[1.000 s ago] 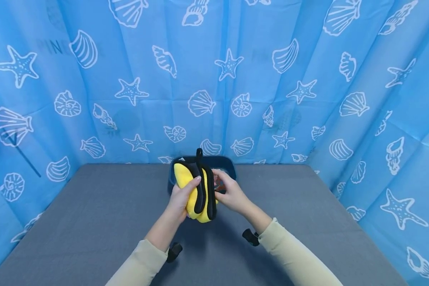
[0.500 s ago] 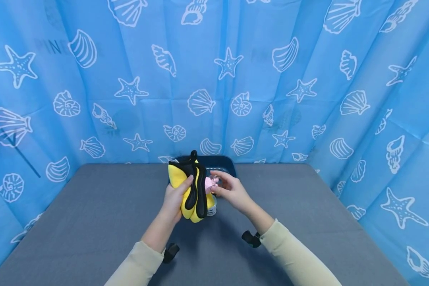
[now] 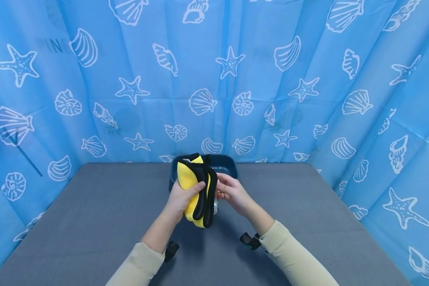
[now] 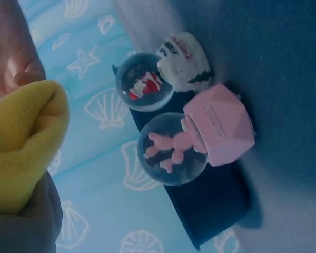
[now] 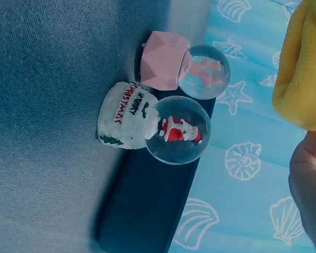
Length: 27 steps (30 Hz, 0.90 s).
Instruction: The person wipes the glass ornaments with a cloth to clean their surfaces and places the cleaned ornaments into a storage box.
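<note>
A thick yellow towel with black edging is held folded above the table. My left hand grips its left side, thumb laid across the black edge. At the towel's right edge is my right hand, its fingers bent and touching the cloth; whether they pinch it is hidden. In the right wrist view a digit of the right hand meets the yellow cloth. Beneath the hands stand a pink-based snow globe with a pink figure and a white-based Christmas snow globe with a red-and-white figure.
A dark blue bin stands behind the globes, near the back of the grey cloth-covered table. A blue curtain printed with shells and starfish hangs behind and along the sides. Both wrists carry small black devices.
Half a second ago my right hand was apart from the towel, with the pink globe visible between them. Now the towel has moved right and hides that globe, and the right hand touches its edge.
</note>
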Available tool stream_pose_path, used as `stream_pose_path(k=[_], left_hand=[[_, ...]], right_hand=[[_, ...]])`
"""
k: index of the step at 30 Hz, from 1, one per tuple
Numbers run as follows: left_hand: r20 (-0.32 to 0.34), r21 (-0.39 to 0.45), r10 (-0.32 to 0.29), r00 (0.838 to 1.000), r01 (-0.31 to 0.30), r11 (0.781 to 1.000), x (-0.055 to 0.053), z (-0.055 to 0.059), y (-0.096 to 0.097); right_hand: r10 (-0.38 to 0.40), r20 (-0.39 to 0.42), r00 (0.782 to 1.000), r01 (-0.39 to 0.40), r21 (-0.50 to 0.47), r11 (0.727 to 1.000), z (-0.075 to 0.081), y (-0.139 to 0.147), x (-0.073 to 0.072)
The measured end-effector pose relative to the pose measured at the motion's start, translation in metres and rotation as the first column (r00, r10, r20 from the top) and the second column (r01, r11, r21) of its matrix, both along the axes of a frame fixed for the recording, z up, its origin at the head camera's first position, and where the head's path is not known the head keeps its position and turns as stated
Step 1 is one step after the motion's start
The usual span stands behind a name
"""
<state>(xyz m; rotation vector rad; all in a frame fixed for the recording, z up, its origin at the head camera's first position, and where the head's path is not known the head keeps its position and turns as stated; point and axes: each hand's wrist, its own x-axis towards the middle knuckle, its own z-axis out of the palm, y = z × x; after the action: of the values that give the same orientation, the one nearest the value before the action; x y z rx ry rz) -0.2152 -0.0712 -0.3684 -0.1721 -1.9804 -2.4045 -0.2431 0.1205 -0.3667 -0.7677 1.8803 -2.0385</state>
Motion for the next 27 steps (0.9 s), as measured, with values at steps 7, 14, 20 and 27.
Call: stream_pose_path(k=[7,14,20,27], left_hand=[[0.013,0.035,0.037,0.999,-0.038,0.999,-0.002,-0.004,-0.001],[0.075,0.171,0.037,0.996,-0.050,0.984,-0.003,-0.005,-0.009],[0.107,0.243,0.117,0.987,-0.140,0.960,-0.002,0.003,-0.015],[0.020,-0.014,0.031,0.999,-0.031,0.999,0.002,0.000,-0.006]], right_hand=[[0.067,0.047,0.997,-0.065,-0.033,0.997,-0.004,0.003,0.000],[0.138,0.114,0.984,-0.126,-0.107,0.986,-0.008,0.010,-0.002],[0.125,0.166,0.978,-0.101,-0.143,0.985,-0.008,0.012,-0.001],[0.082,0.175,0.981,-0.066,-0.094,0.993,-0.004,0.007,0.000]])
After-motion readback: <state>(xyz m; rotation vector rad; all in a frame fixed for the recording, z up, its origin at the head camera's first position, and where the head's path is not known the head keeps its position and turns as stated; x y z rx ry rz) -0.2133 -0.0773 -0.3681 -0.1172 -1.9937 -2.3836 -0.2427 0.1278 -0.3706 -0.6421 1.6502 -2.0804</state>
